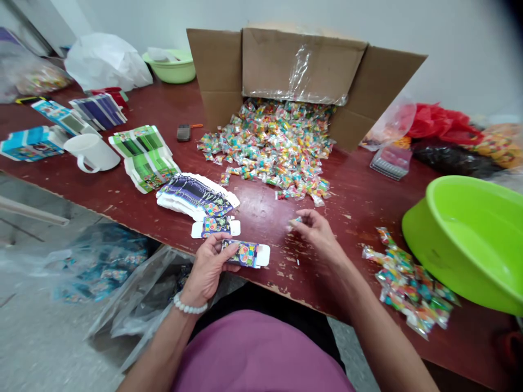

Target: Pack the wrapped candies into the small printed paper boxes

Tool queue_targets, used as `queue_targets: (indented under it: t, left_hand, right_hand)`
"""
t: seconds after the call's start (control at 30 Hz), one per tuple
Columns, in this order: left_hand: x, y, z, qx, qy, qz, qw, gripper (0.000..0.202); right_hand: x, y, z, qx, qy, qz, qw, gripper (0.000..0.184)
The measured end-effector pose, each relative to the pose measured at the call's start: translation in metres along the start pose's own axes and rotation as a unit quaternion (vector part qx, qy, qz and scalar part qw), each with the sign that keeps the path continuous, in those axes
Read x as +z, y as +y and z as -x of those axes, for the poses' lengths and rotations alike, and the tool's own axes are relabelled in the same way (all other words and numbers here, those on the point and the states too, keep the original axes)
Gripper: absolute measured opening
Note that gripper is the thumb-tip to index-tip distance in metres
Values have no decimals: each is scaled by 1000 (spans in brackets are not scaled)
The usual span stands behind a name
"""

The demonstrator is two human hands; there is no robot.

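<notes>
My left hand, with a beaded bracelet at the wrist, grips a small printed candy box; its white end flap sticks out to the right. Just behind it, another small box lies with white flaps at both ends. A fanned stack of flat purple boxes rests beyond that. To the right, my right hand pinches a small wrapped candy between thumb and fingers, above the red tabletop. A big heap of wrapped candies spills toward me from a cardboard carton.
Green flat boxes, a white mug and blue boxes stand at left. On the right are a lime-green basin and a smaller candy pile. Plastic bags hang or lie below the table's front edge.
</notes>
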State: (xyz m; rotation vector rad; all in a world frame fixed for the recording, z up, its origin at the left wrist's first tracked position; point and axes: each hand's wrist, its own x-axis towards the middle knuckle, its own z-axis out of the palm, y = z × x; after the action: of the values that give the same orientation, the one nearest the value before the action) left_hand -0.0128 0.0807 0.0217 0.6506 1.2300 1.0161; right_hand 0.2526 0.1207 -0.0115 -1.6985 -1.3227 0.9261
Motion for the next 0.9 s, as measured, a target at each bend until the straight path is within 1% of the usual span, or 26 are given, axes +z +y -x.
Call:
queue_targets:
  t: [0.07,0.1,0.13,0.17,0.23,0.3,0.37,0.43,0.53,0.63,0.73,0.8,0.87,0.9]
  left_hand:
    - [3,0,2,-10,0,21,1000,51]
    - [4,0,3,-19,-6,34,999,50]
    - [5,-1,5,-30,-16,49,998,49]
    - [5,-3,7,-44,-32,64,996,48]
    - [5,-7,11,-79,-81,86,990,48]
    - [5,-13,15,-110,-141,90,980,51]
    - [6,-18,18,-127,-199,76,969,54]
    - [9,-20,19,-127,-247,57,959,54]
    - [13,-21,20,-126,-295,33,947,48]
    - [17,-23,20,-119,-319,15,940,44]
    - [19,-24,20,-83,-314,-12,946,41]
    - [22,-23,21,-55,-300,-39,952,41]
    - [24,-21,23,-35,-290,-63,954,43]
    - [25,-19,25,-29,-288,-73,955,44]
  right_hand:
    - [16,-16,29,-13,-31,-142,989,44]
    - [23,-23,42,-23,-36,-170,985,41]
    - [30,-30,52,-33,-27,-166,985,37]
    - [35,-36,59,-39,-11,-147,988,34]
    - [40,-45,66,-52,22,-91,994,30]
    - [37,-51,67,-71,28,-41,996,28]
    - [31,-55,65,-103,-3,5,995,25]
    - [23,-59,64,-133,-45,40,989,22]
    - [12,-65,65,-165,-85,68,980,16]
    - [8,-70,67,-189,-91,104,972,12]
    - [7,-74,69,-206,-97,124,966,9]
    - [8,-77,71,-207,-135,109,963,7]
    - [9,-79,72,-206,-186,69,958,13]
    - [10,-78,73,-202,-199,44,958,17]
